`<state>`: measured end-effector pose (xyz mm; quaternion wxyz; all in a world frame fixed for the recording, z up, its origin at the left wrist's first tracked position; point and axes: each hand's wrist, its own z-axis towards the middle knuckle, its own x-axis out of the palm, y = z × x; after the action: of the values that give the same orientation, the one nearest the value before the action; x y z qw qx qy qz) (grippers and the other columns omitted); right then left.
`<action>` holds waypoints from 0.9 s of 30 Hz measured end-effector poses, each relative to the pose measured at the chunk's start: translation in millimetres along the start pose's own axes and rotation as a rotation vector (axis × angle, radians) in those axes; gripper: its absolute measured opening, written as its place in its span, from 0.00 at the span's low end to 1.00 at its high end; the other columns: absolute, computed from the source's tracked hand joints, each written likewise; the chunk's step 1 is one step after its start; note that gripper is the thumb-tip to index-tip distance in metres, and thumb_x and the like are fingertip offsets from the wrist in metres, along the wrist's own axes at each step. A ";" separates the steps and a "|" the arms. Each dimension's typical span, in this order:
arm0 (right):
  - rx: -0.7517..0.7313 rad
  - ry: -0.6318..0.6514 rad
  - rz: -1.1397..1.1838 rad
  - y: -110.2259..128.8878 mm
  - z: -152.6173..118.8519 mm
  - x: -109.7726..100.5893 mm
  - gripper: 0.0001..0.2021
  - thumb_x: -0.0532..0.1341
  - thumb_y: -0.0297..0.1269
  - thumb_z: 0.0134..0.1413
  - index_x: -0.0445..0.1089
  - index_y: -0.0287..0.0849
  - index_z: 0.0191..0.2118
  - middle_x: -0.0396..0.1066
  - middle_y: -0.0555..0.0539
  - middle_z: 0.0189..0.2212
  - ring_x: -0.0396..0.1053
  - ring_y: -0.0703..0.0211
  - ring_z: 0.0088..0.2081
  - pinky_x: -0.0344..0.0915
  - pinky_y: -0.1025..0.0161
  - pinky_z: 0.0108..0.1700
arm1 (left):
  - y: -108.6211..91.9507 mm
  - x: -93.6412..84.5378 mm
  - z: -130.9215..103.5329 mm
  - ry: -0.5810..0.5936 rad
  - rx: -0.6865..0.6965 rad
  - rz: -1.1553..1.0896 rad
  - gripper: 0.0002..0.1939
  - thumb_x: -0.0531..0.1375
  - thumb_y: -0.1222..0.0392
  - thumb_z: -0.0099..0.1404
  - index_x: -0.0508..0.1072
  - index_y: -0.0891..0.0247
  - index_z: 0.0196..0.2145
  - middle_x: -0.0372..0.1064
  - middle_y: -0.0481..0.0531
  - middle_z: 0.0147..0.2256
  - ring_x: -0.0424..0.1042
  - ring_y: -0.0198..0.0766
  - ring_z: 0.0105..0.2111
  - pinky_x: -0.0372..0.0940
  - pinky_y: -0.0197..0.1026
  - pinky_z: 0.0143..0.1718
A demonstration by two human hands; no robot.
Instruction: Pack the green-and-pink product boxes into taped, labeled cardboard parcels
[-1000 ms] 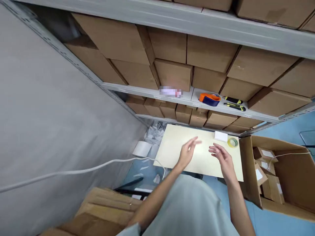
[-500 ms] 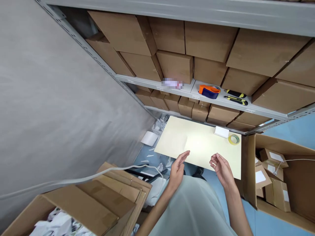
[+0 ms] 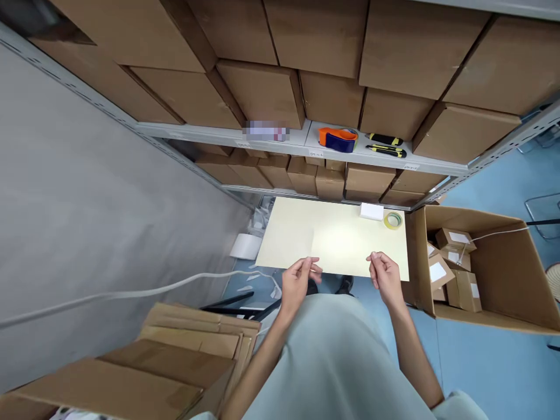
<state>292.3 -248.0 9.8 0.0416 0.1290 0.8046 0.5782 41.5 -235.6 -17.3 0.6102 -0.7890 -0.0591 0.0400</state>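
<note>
My left hand [image 3: 298, 283] hovers over the front edge of a pale yellow board [image 3: 336, 233]. Its fingers are loosely bent and apart, the lower ones slightly blurred, and nothing shows in them. My right hand [image 3: 385, 277] hangs over the same edge farther right, thumb and forefinger pressed together and the other fingers curled. No object is visible in that hand. On the board's back right part are a small white box [image 3: 371, 211] and a roll of clear yellowish tape [image 3: 392, 220].
Cardboard boxes [image 3: 321, 102] fill the shelf rack ahead. Its ledge holds an orange-and-blue tape dispenser [image 3: 338, 140] and two box cutters [image 3: 385, 150]. A large open carton [image 3: 503, 274] with small boxes stands right. Flattened cardboard [image 3: 192, 332] and a white cable [image 3: 175, 283] lie left.
The view has shifted to the right and tilted, so shelf and board sit farther left. Both hands have gone from spread fingers to bent ones, the right into a pinch.
</note>
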 end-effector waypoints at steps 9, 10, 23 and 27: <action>0.129 -0.088 0.228 -31.7 -26.7 59.8 0.26 0.79 0.61 0.50 0.78 0.45 0.42 0.61 0.60 0.21 0.45 0.73 0.17 0.44 0.67 0.20 | 2.4 -35.0 7.5 0.023 -0.227 -0.371 0.31 0.74 0.33 0.61 0.67 0.59 0.28 0.46 0.35 0.20 0.43 0.24 0.16 0.42 0.30 0.18; 0.118 -0.090 0.223 -32.5 -28.4 67.5 0.26 0.80 0.62 0.50 0.77 0.45 0.40 0.60 0.60 0.21 0.45 0.73 0.17 0.44 0.67 0.20 | 2.7 -41.0 8.0 0.036 -0.240 -0.410 0.28 0.74 0.35 0.63 0.68 0.59 0.30 0.46 0.35 0.21 0.42 0.24 0.17 0.42 0.29 0.18; 0.026 -0.117 0.104 -37.2 -46.1 122.2 0.34 0.77 0.70 0.52 0.62 0.47 0.26 0.62 0.57 0.22 0.55 0.70 0.20 0.54 0.66 0.22 | 8.9 -98.3 38.9 0.072 -0.115 -0.308 0.18 0.67 0.59 0.57 0.79 0.60 0.47 0.72 0.50 0.42 0.61 0.26 0.25 0.57 0.32 0.23; 0.038 -0.134 0.129 -34.9 -38.5 124.4 0.30 0.78 0.67 0.51 0.68 0.47 0.29 0.67 0.56 0.24 0.58 0.69 0.20 0.56 0.66 0.23 | -1.1 -87.2 50.6 0.031 0.000 -0.309 0.18 0.66 0.60 0.59 0.79 0.60 0.48 0.75 0.53 0.44 0.66 0.30 0.31 0.65 0.35 0.31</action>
<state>158.6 -262.0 -0.2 0.0556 0.2197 0.8009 0.5542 -51.7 -199.2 -29.8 0.6101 -0.7709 -0.1703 -0.0667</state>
